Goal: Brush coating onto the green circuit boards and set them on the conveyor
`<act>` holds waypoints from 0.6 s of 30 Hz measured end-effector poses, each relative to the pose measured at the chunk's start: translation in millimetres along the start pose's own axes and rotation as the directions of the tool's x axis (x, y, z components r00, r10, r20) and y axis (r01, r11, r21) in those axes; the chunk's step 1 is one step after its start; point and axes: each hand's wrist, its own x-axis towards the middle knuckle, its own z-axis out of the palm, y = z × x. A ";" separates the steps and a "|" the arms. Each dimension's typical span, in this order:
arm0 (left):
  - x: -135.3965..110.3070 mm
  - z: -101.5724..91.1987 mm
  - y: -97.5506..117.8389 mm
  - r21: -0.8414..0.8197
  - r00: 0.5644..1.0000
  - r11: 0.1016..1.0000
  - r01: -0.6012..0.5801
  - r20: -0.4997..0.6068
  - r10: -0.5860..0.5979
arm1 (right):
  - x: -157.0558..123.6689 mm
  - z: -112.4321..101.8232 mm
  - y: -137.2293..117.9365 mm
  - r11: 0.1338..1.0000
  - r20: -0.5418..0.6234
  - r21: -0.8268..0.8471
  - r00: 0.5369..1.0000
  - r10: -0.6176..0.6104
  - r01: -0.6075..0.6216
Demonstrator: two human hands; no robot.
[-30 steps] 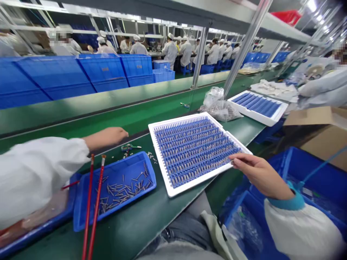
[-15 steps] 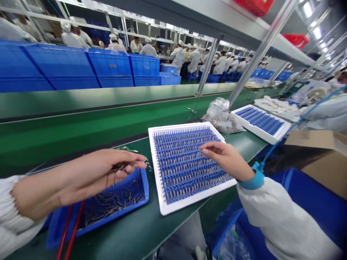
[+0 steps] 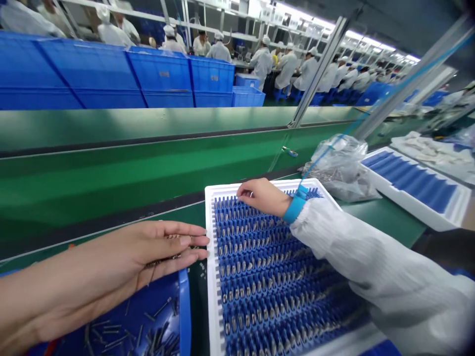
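My left hand [image 3: 163, 252] is half closed around a bunch of small metal pins [image 3: 163, 260], partly hidden by the fingers. It hovers above a blue bin [image 3: 184, 306] with loose metal pins in it, fingertips close to the left rim of a white foam tray [image 3: 211, 296]. Blue slotted strips [image 3: 237, 274] fill that tray, with rows of small metal pieces standing in the slots. My right hand [image 3: 261, 195], a blue strap at its wrist, is pinched over the farthest row near the back edge. What lies between its fingertips is too small to make out.
Behind the tray sits a clear plastic bag [image 3: 337, 168] of small parts. A second white tray [image 3: 411, 183] with blue strips stands at the right. Metal posts [image 3: 321, 71] rise from the bench. Blue crates [image 3: 159, 74] and people in white are beyond.
My right hand has moved from the tray's right part leftward to its back row. The view has come closer to the tray. My left hand still holds the pins, now nearer the tray's rim.
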 end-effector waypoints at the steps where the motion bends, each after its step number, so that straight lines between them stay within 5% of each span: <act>1: 3.2 -0.8 -0.2 -0.011 1.000 1.000 0.014 -0.011 -0.014 | 2.6 1.1 0.4 1.000 0.025 -0.019 1.000 -0.007 0.008; 12: 23.9 13.8 8.6 -0.058 0.994 0.998 -0.036 -0.103 0.030 | 11.1 7.5 9.5 0.993 0.125 -0.111 0.991 -0.036 0.050; 18: 28.8 19.0 15.1 -0.120 0.998 0.990 -0.068 -0.012 0.068 | 13.2 9.7 12.3 0.992 0.122 -0.095 0.990 -0.067 0.078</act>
